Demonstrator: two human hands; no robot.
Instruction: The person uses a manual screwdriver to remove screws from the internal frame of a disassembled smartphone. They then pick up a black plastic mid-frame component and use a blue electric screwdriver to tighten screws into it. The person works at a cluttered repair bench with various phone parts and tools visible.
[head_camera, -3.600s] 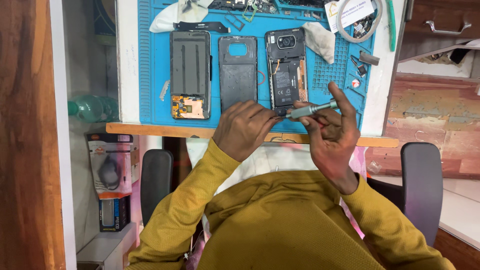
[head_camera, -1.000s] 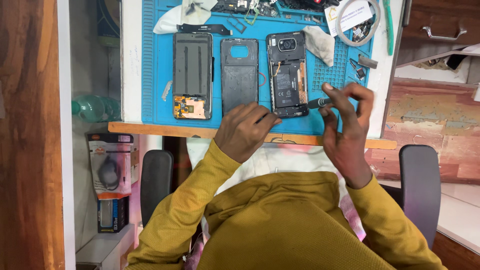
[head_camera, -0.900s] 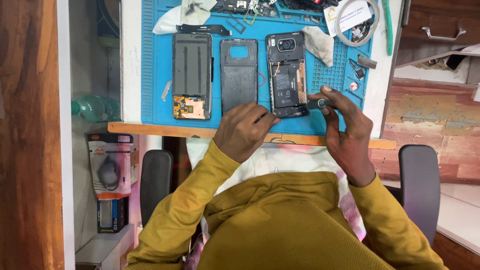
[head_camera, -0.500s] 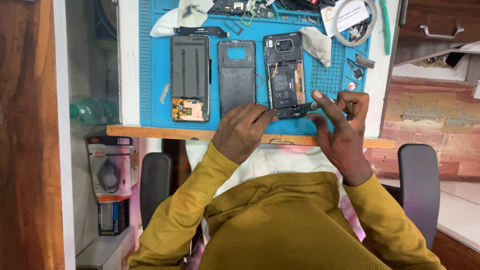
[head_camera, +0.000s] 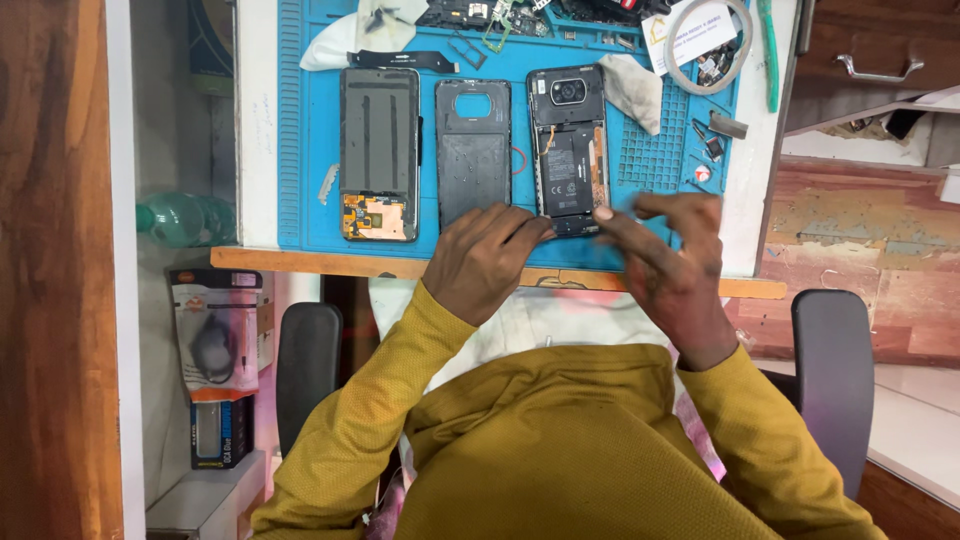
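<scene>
Opened phone (head_camera: 569, 150) lies face down on the blue mat (head_camera: 300, 120), back removed, battery and board exposed. It is the rightmost of three pieces in a row: screen assembly (head_camera: 379, 150) at left, back cover (head_camera: 473, 150) in the middle.

Left hand (head_camera: 485, 260) rests at the phone's lower edge, fingers (head_camera: 535, 228) stretched flat and touching the bottom left corner; it pins the phone and grasps nothing.

Right hand (head_camera: 670, 260) is just beside the bottom right corner, fingers (head_camera: 605, 214) loosely curled, index tip at the phone's lower edge. The hand is motion-blurred; cannot tell whether a small tool or screw is pinched there.

Risks, as judged:
- Orange flex (head_camera: 549, 135) and the red wire (head_camera: 522, 160) at the phone's left side are exposed. A finger dragged upward could snag or tear them.
- Pressure on the bare battery could dent it.
- The phone sits near the bench (head_camera: 480, 266) front edge. A push from the right, unbraced, could slide it off.
- Loose small parts (head_camera: 705, 140) lie on the mat to the right. A sweep of the right wrist could scatter them.
</scene>
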